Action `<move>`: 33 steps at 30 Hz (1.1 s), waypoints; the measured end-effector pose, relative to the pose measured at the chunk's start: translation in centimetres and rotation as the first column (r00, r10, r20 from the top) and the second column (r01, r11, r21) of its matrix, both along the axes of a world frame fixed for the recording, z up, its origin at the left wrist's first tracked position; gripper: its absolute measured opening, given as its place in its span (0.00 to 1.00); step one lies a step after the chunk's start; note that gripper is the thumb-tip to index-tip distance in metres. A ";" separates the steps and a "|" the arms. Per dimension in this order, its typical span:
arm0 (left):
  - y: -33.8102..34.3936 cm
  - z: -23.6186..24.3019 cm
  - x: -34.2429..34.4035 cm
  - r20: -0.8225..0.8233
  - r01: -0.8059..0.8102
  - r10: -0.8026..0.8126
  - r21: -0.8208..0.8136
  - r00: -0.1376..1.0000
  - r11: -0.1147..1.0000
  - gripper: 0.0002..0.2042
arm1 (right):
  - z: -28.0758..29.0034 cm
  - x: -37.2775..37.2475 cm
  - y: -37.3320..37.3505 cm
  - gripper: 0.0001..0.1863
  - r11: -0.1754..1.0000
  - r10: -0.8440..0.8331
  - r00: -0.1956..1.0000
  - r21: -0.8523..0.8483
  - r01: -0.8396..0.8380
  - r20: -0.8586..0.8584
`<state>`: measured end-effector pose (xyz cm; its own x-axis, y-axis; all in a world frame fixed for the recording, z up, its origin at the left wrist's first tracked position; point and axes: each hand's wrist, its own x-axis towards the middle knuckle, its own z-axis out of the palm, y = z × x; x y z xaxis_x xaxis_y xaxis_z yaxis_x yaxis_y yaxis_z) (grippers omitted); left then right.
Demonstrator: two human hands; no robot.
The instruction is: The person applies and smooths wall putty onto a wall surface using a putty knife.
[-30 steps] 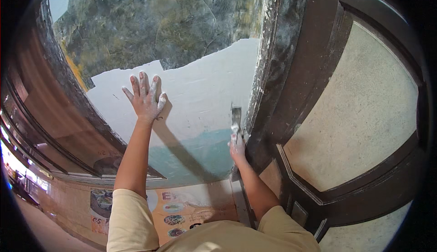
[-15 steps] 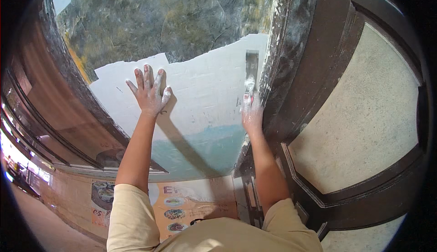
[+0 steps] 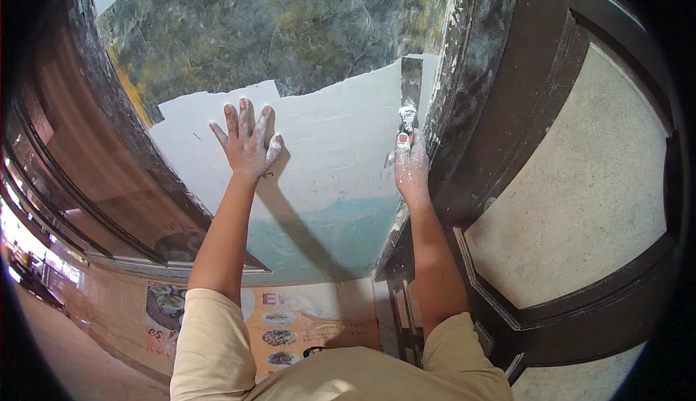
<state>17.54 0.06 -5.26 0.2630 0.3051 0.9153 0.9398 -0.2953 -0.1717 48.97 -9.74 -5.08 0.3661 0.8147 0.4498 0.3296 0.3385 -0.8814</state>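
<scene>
Here I am pressing my left hand (image 3: 248,144) flat against the smooth white plastered patch (image 3: 326,155) of the wall, fingers spread wide and open, gripping nothing, just bracing my weight. My right hand (image 3: 412,165) is wrapping closed around the handle of a narrow flat steel putty knife (image 3: 410,86), whose blade is pointing up along the right edge of the white coat, just beside the dark, paste-spattered wooden frame (image 3: 493,75). The blade tip is reaching the top corner of the plaster, where the mottled grey-green old wall surface (image 3: 290,24) begins.

I am judging the knife to be light and easy to steer with one hand, its thin blade springy rather than rigid, so it is probably flexing a little under pressure. Wet paste is clotting where the blade meets the handle and dusting my fingers, so the grip is likely turning slick; I am holding it low on the handle, with a fingertip near the blade's root for control. The fresh coat itself seems soft and easily marked, so my braced palm may be leaving prints. Below, a pale blue-green band (image 3: 319,234) of wall is showing under the white, and an orange printed poster with round food pictures (image 3: 290,321) is hanging beneath that.
</scene>
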 end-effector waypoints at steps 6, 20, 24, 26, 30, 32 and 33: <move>0.1 0.0 1.5 0.018 0.011 -0.010 -0.014 1.000 1.000 0.34 | -20.8 0.1 -0.7 0.19 0.964 0.129 0.957 -0.194 -0.183 -0.259; -0.3 0.0 0.6 -0.009 0.018 -0.018 -0.001 1.000 1.000 0.32 | 1.1 -0.4 -1.9 0.16 0.985 -0.080 0.997 0.157 0.075 0.023; -0.1 0.0 0.9 -0.006 0.060 -0.060 0.024 0.998 0.998 0.32 | -1.3 -0.4 -2.2 0.14 0.983 -0.131 0.991 0.129 0.132 -0.021; 0.0 -0.2 0.6 0.007 0.041 -0.041 0.001 0.999 0.999 0.34 | -0.1 0.1 -2.3 0.15 0.990 -0.096 0.994 0.101 0.101 -0.055; 0.1 -0.2 0.6 0.010 0.048 -0.049 0.005 0.999 0.999 0.35 | 1.1 0.8 -2.4 0.14 0.978 -0.154 0.984 0.156 0.140 0.084; 0.0 -0.2 0.5 0.013 0.050 -0.050 -0.001 0.999 0.999 0.34 | 1.0 0.9 -3.2 0.14 0.981 -0.163 0.983 0.118 0.152 0.088; 0.1 -0.2 0.5 0.008 0.049 -0.049 0.003 0.999 0.999 0.34 | 1.2 0.9 -3.5 0.16 0.972 -0.207 0.972 0.137 0.191 0.114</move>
